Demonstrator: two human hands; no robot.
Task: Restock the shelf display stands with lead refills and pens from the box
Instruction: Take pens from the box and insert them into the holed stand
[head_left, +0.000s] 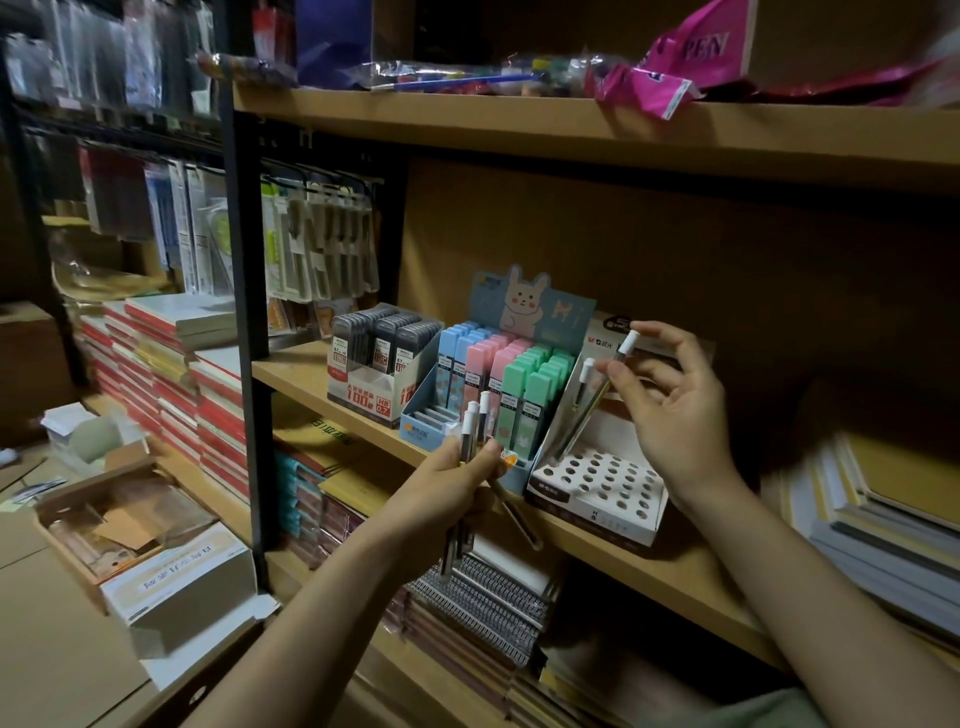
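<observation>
— Standing on a tan wooden shelf (613, 540) in a dim stockroom, how many display stands?

— Three: a grey lead-refill stand (374, 364) marked "100" and "HB 0.7", a rabbit-topped stand (498, 374) of blue, pink and green cases, and a white perforated pen stand (597, 488) with an M&G logo.

— And the hands?

— The left hand (457, 488) grips a bundle of white-capped pens (475, 431), about three caps showing. The right hand (670, 405) pinches two more pens (592, 395) over the perforated stand, one tip resting in a hole.

— The box?

— An open cardboard box (130, 525) sits lower left. A pink bag (691, 57) above reads "PEN".
</observation>
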